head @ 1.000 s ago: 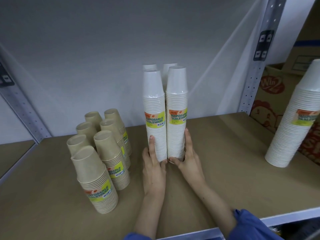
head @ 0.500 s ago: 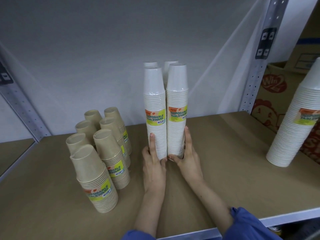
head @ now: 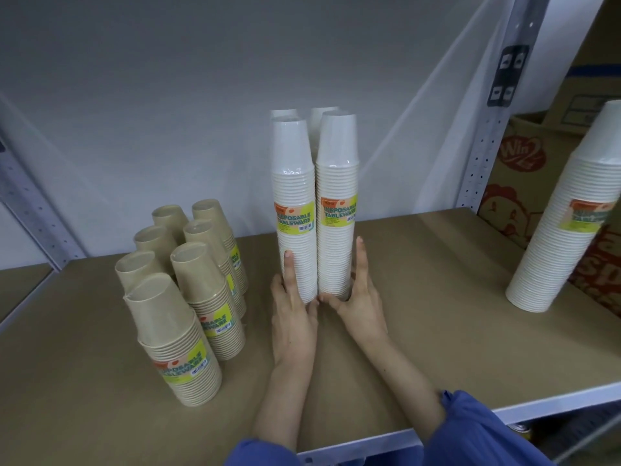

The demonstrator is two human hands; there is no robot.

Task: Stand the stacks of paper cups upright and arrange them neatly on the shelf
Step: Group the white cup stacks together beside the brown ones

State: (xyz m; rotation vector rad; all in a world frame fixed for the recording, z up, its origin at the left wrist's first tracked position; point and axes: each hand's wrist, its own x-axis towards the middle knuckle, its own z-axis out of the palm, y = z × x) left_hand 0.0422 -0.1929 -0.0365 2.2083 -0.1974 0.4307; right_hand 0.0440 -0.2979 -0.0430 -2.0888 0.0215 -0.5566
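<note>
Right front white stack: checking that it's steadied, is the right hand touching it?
Touching. The head view shows the right hand with straight fingers laid along the side of the right front white stack, thumb at its base.

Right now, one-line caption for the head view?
Left hand and right hand hold straight fingers against two upright white cup stacks on the shelf, beside brown cup stacks.

Two rear white stacks [head: 324,111] show only their tops behind the front pair [head: 295,196]. The right edge cuts off another white stack [head: 568,230] and a cardboard box [head: 517,183]. The small print on the labels [head: 295,218] is too small to read.
</note>
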